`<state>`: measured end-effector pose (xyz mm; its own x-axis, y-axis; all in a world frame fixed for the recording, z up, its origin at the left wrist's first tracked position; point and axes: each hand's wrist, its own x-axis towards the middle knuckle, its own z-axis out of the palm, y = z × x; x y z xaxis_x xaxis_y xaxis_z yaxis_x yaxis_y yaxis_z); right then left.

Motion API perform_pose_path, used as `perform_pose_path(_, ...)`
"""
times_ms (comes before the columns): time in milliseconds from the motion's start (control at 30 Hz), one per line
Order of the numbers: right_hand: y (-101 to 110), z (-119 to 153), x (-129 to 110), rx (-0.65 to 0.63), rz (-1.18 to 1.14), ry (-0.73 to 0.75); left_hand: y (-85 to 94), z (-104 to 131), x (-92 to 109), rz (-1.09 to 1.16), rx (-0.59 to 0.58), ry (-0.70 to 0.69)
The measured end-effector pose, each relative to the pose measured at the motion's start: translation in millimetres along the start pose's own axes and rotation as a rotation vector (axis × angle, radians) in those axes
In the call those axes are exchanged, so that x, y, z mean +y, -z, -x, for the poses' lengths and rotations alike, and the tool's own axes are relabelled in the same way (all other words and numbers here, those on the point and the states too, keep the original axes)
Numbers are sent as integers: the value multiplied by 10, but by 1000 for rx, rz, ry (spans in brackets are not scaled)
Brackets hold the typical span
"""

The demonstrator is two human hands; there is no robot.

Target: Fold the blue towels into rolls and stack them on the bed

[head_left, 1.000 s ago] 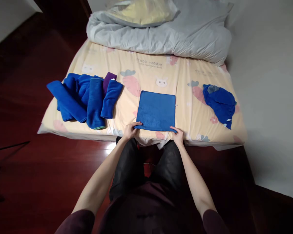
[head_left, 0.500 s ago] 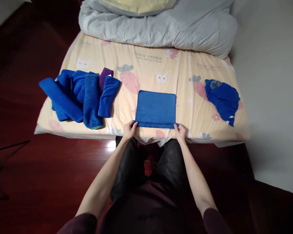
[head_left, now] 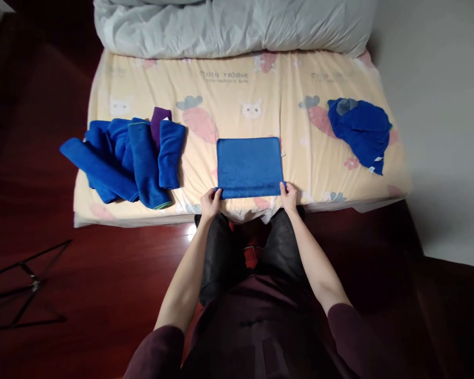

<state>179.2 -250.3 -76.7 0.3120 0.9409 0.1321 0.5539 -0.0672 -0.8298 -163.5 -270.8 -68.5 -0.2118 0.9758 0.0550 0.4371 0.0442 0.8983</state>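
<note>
A blue towel [head_left: 249,164] lies flat on the bed in front of me, its near edge turned over in a narrow strip. My left hand [head_left: 210,202] pinches the near left corner. At the near right corner, my right hand [head_left: 288,196] grips the towel between thumb and fingers. To the left sits a pile of folded blue towels [head_left: 114,158], with a purple towel [head_left: 160,123] partly tucked behind them. A crumpled heap of blue cloth [head_left: 361,131] with small white tags rests on the right.
The bed [head_left: 237,95] has a cream sheet printed with carrots and rabbits. A grey quilt [head_left: 237,29] is bunched across its far side. A pale wall [head_left: 438,131] borders the right. Black stand legs [head_left: 27,284] spread over the dark red floor at left.
The camera view has tilted and shifted slightly. Both hands still hold the towel's near corners, and its turned-over near strip looks flatter against the towel.
</note>
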Motion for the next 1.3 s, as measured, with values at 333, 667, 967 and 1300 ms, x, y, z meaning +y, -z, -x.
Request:
perform_pose_path(333, -16, -14, -40, 2, 164, -9, -38, -22, -70, 43, 58, 58)
perform_pose_path(667, -113, 44, -120, 72, 240, -50, -67, 11, -26, -17, 124, 54)
perform_pose_path(967, -223, 96, -98, 201, 176, -88, -100, 13, 79, -70, 151, 42)
perform_pose_path(1300, -211, 68, -150, 167, 159, -139, -226, 52, 26, -67, 241, 65)
